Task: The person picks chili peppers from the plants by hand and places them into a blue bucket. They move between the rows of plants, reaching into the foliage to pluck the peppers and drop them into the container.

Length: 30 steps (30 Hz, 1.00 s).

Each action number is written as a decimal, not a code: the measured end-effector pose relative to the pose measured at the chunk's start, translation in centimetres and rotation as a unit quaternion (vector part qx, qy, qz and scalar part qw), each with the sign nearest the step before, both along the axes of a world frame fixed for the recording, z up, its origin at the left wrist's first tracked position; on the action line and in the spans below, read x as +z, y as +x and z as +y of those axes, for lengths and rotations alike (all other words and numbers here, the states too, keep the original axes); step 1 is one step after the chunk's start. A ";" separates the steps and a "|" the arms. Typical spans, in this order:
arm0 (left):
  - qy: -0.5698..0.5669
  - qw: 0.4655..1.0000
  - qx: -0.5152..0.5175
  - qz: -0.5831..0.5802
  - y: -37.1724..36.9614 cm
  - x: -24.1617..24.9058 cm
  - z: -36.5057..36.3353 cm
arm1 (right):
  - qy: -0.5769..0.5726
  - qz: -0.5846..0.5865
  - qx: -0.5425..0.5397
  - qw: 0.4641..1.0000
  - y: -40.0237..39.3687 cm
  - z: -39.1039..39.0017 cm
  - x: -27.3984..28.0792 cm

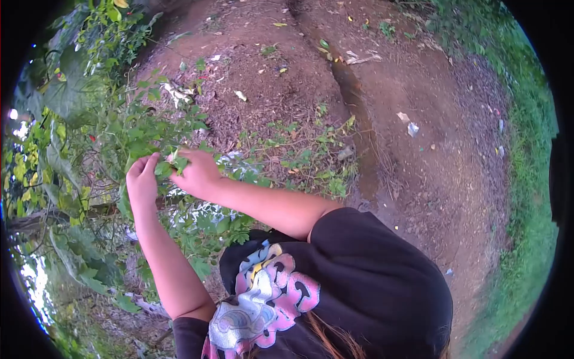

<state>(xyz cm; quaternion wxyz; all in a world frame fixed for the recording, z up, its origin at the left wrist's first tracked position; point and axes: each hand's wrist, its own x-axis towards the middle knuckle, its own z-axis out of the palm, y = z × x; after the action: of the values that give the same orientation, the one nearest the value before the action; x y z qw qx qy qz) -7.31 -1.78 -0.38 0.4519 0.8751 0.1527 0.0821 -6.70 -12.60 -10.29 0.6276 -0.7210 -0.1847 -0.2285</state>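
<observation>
Both of my hands are at the green leafy plants on the left side of the head view. My left hand (pixel 142 178) has thumb and forefinger pinched together on a green leafy stem (pixel 139 148). Beside it, my right hand (pixel 198 172) is closed around a small bunch of green leaves (pixel 164 168). A pale bit shows among those leaves, too small to name. The fingertips of my right hand are partly hidden behind the foliage. The two hands are close together, a little apart.
Dense leaves and vines (pixel 66 149) rise on the left. A narrow muddy channel (pixel 353 102) cuts through the brown soil (pixel 418 179). Scraps of litter (pixel 412 128) lie on the ground. Grass (pixel 532 173) borders the right side. Low weeds (pixel 323 155) grow beyond my right forearm.
</observation>
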 end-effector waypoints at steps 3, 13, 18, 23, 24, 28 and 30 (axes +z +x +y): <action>0.044 0.998 0.001 0.045 -0.3 0.2 -0.3 | 0.043 -0.014 -0.027 0.999 -0.6 0.3 -0.4; -0.093 0.996 0.015 0.008 -0.9 -0.2 0.5 | 0.222 0.173 0.114 0.953 -0.1 0.9 0.0; -0.261 0.954 0.054 -0.134 0.5 0.9 3.4 | 0.137 0.285 0.181 0.931 -1.5 -0.7 0.0; -0.217 0.969 0.051 -0.110 0.6 1.6 2.7 | 0.345 0.405 0.364 0.765 -0.8 -1.9 -1.3; -0.231 0.964 0.057 -0.118 0.6 1.3 2.3 | 0.380 0.423 0.369 0.735 -0.7 -2.4 -1.1; -0.242 0.952 -0.058 -0.179 -1.4 0.6 1.2 | 0.403 0.428 0.406 0.700 -2.0 -4.0 1.4; -0.223 0.949 -0.135 -0.175 -3.3 0.3 1.0 | 0.395 0.446 0.399 0.698 -3.3 -5.0 2.2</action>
<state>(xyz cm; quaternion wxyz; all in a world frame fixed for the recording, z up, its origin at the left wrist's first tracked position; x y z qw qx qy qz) -10.56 -0.76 -0.07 0.6618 0.7364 -0.0338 0.1365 -10.04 -17.58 -8.08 0.8957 -0.2836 -0.0465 0.3392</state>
